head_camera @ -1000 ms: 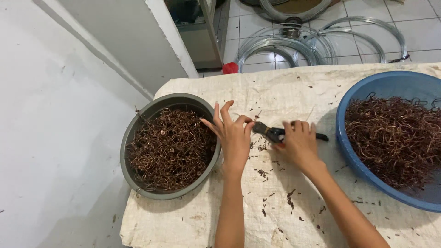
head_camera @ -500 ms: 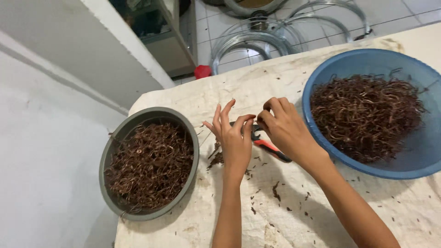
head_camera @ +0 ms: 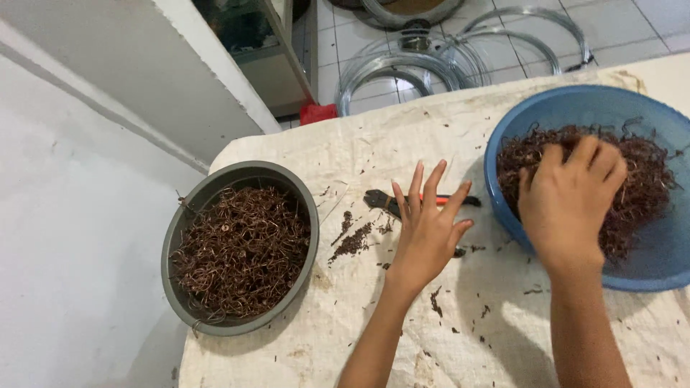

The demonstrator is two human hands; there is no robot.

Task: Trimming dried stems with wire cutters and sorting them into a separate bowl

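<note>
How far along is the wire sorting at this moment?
Done: the grey basin already holds a heap of brown wire pieces. In hand: the right hand is in the blue basin, on the brown tangle; the left hand hovers open over the pliers lying on the cloth. Left: the blue basin is still well filled.

Head view, steeply down, close

Our right hand (head_camera: 568, 205) no longer holds the pliers (head_camera: 402, 203); it now reaches into the blue basin (head_camera: 546, 108) of brown wire. The pliers lie on the cloth beneath our spread left hand (head_camera: 429, 226).
</note>
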